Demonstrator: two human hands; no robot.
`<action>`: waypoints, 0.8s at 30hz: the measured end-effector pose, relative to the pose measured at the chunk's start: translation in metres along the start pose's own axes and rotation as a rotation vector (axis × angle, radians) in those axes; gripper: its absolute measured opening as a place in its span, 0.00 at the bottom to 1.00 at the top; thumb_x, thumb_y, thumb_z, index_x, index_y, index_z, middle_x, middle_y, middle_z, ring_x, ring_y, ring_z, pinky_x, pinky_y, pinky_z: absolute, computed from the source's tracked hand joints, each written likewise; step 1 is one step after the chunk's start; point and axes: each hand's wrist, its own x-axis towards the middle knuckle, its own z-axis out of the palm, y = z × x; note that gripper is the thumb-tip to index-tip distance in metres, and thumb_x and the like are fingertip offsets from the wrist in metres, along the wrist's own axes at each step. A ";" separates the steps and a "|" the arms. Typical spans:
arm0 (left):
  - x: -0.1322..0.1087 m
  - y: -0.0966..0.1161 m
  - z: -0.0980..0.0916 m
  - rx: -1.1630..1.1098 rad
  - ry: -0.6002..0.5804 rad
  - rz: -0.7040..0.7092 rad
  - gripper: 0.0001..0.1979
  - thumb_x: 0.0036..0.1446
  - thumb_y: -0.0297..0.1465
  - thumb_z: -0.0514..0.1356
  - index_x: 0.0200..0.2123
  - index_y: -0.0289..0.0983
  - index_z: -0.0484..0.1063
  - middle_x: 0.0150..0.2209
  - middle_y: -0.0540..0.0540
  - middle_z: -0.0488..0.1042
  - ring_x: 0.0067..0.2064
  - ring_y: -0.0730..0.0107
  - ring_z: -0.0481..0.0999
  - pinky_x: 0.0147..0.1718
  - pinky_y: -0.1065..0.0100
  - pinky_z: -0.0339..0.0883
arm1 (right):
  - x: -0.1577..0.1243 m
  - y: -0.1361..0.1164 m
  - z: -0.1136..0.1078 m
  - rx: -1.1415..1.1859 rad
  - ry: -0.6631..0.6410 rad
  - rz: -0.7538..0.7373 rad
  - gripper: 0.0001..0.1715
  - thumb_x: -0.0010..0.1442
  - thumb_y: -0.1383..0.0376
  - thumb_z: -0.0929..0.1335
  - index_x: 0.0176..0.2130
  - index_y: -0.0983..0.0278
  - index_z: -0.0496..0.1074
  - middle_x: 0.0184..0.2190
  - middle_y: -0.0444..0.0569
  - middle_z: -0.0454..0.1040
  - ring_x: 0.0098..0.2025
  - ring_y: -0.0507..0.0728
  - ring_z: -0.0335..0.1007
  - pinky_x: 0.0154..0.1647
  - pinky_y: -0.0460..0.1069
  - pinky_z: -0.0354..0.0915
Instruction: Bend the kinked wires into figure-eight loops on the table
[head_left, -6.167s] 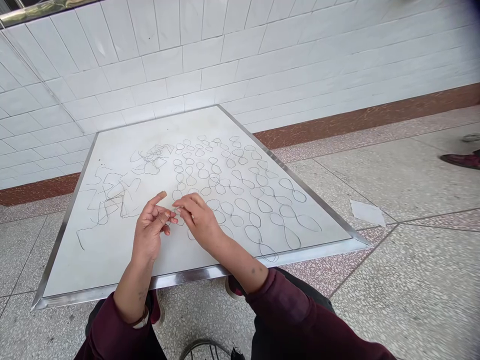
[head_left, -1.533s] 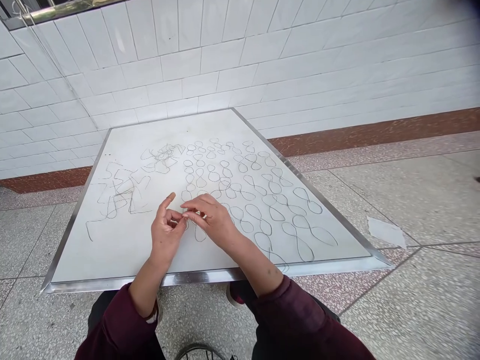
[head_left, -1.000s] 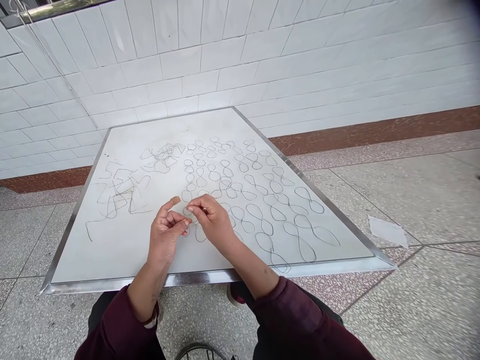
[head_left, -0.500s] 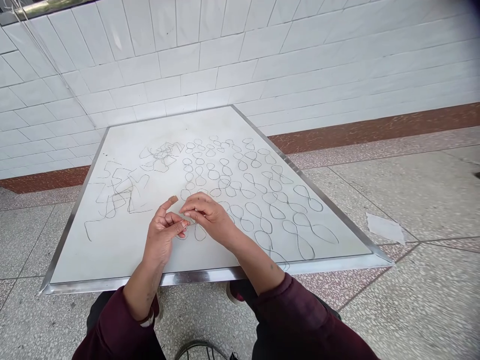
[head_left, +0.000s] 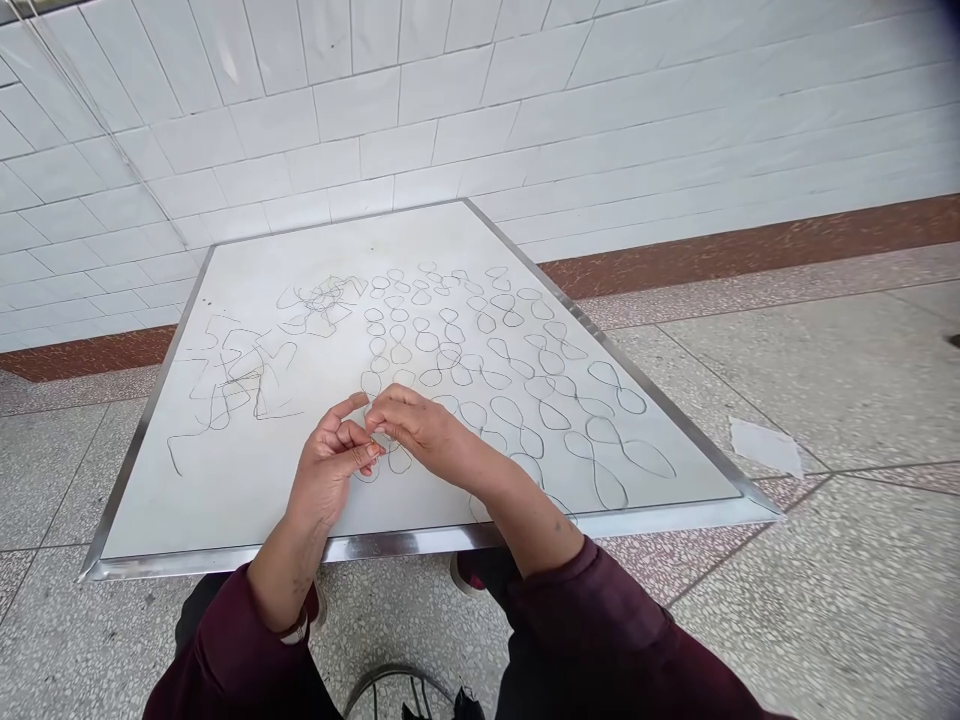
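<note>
My left hand [head_left: 334, 458] is closed in a pinch of thumb and fingers on a thin wire, with the index finger stretched upward. Right beside it, my right hand [head_left: 420, 428] pinches at the same wire with bent fingers. The wire is so fine that its shape between the fingertips hardly shows. Both hands are above the near middle of a white tabletop [head_left: 315, 520]. Wire figure-eights [head_left: 517, 425] lie in rows to the right of and beyond my hands. Part of a looped wire [head_left: 400, 460] shows just below my right hand.
Loose bent wires [head_left: 240, 380] lie spread on the table's left side, with a tangled wire heap [head_left: 326, 300] farther back. A metal rim [head_left: 375, 545] edges the table. Behind it is a white tiled wall [head_left: 435, 100]. A white scrap [head_left: 765, 447] lies on the floor at right.
Both hands have moved very slightly right and nearer each other, still pinching at the wire. The view has shifted a little. The wires on the table lie as before.
</note>
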 end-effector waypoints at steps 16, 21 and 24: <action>0.001 -0.001 -0.004 0.068 0.092 0.156 0.28 0.52 0.31 0.69 0.57 0.42 0.70 0.27 0.54 0.70 0.31 0.73 0.70 0.32 0.70 0.65 | 0.006 0.008 0.020 -0.026 0.295 0.023 0.08 0.65 0.67 0.65 0.41 0.57 0.74 0.32 0.46 0.70 0.32 0.54 0.65 0.32 0.50 0.66; 0.001 -0.003 -0.003 0.073 0.062 0.157 0.24 0.52 0.31 0.69 0.53 0.41 0.72 0.25 0.55 0.70 0.28 0.74 0.70 0.36 0.67 0.67 | 0.004 0.008 0.024 0.011 0.290 0.077 0.12 0.67 0.68 0.63 0.38 0.56 0.75 0.33 0.46 0.68 0.35 0.55 0.66 0.34 0.50 0.66; 0.001 -0.005 -0.002 0.082 0.074 0.184 0.23 0.52 0.30 0.69 0.52 0.41 0.73 0.24 0.55 0.70 0.27 0.74 0.70 0.40 0.65 0.68 | 0.005 0.006 0.026 0.042 0.318 0.143 0.11 0.65 0.69 0.64 0.36 0.57 0.75 0.32 0.45 0.67 0.32 0.53 0.65 0.32 0.49 0.65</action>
